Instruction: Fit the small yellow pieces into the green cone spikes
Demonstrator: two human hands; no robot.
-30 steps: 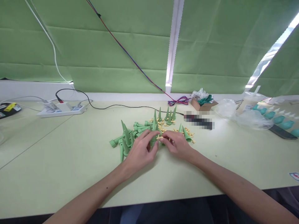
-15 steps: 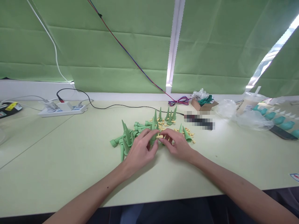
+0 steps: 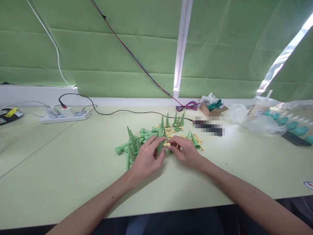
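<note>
Fingers of right hand (image 3: 184, 152) almost together, pinching small yellow piece (image 3: 167, 144). Piece sits between both hands' fingertips. Left hand (image 3: 149, 156) curled, thumb and pointer tips a bit apart, close by piece; hard to tell if they touch it. Green cones (image 3: 133, 143) on pale table (image 3: 85, 182) beside left hand, some standing, some lying. Yellow bits (image 3: 200, 141) scattered past right hand.

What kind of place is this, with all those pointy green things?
Probably a workshop or assembly room, though I can't be sure: many matching green cones and small yellow parts cover part of a long table, with a power strip nearby.
</note>
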